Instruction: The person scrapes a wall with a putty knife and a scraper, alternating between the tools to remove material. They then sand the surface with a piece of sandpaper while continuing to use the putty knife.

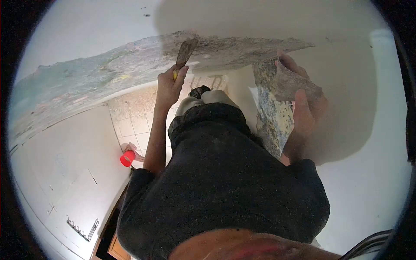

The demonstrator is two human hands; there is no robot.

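While the left hand point(170, 84) grips a scraper point(184, 55) at eleven o'clock, the right hand point(304, 116) holds a curled grey sheet point(289, 83) at two.
The scraper juts toward twelve over the stripped patch point(242, 50), contact hard to tell; the sheet bends inside the right hand's grasp.

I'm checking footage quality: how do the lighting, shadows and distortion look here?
Head view: fisheye distortion curves the scene's edges, and the corners go black; head view: broad shadow dims the pale wall behind the scraper and around the curled piece in the right hand; head view: the dark shirt shows little detail.
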